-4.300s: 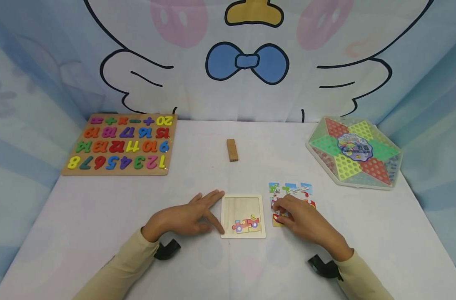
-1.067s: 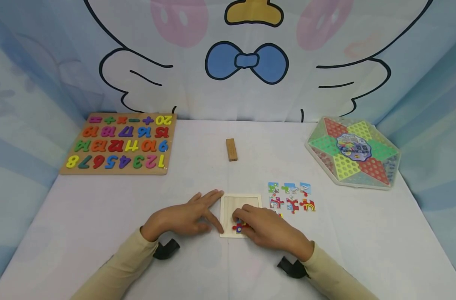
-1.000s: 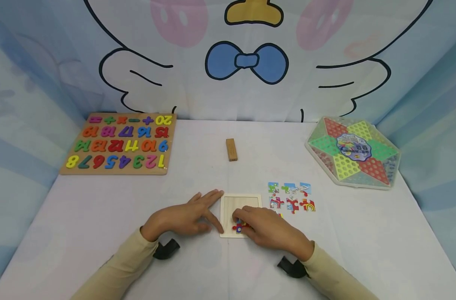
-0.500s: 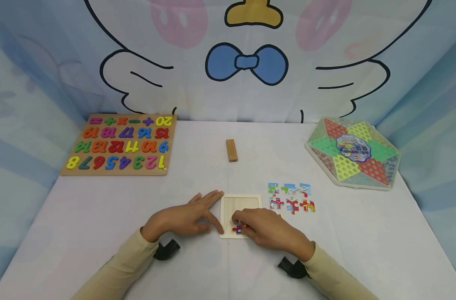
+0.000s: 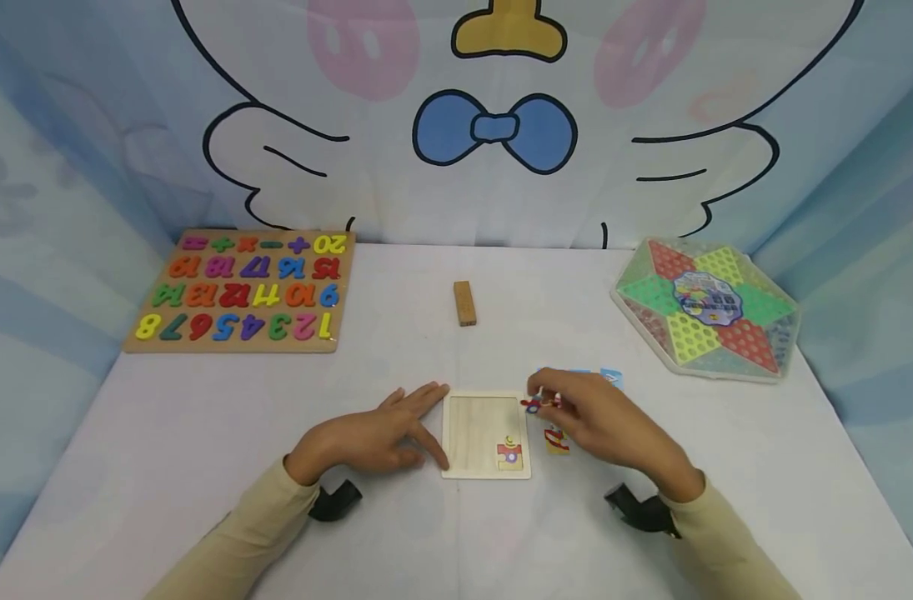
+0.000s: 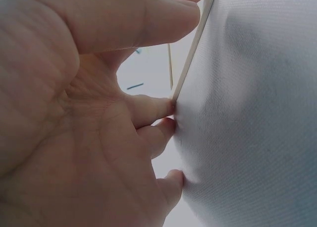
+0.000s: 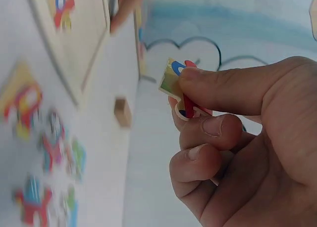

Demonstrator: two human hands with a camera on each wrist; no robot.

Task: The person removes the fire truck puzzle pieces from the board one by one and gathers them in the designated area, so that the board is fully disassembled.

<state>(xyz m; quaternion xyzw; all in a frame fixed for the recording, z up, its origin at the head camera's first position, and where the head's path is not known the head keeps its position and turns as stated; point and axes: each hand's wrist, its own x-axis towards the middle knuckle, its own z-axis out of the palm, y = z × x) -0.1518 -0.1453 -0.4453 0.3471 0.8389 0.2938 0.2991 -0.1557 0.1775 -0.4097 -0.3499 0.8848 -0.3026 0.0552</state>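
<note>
My left hand (image 5: 373,433) lies with fingers spread, its fingertips against the left edge of a shallow wooden puzzle tray (image 5: 448,433). One jigsaw piece (image 5: 509,454), red with a wheel, sits in the tray's near right corner. Just right of the tray, my right hand (image 5: 606,421) pinches another jigsaw piece (image 7: 171,81) between thumb and fingers, held up from the table in the right wrist view. A loose yellow and red piece (image 5: 556,440) lies below that hand. Several more pieces (image 7: 34,202) are laid out on the cloth, mostly covered by the hand in the head view.
A wooden number board (image 5: 343,300) stands at the back left. A small wooden block (image 5: 465,303) lies behind the tray. At the back right is a hexagonal checkers box (image 5: 707,308). A printed curtain (image 5: 494,200) hangs behind the white table.
My right hand has moved from over the tray to the right, lifting a jigsaw piece out. The pair of pieces in the tray has become one. My left hand has stayed at the tray edge.
</note>
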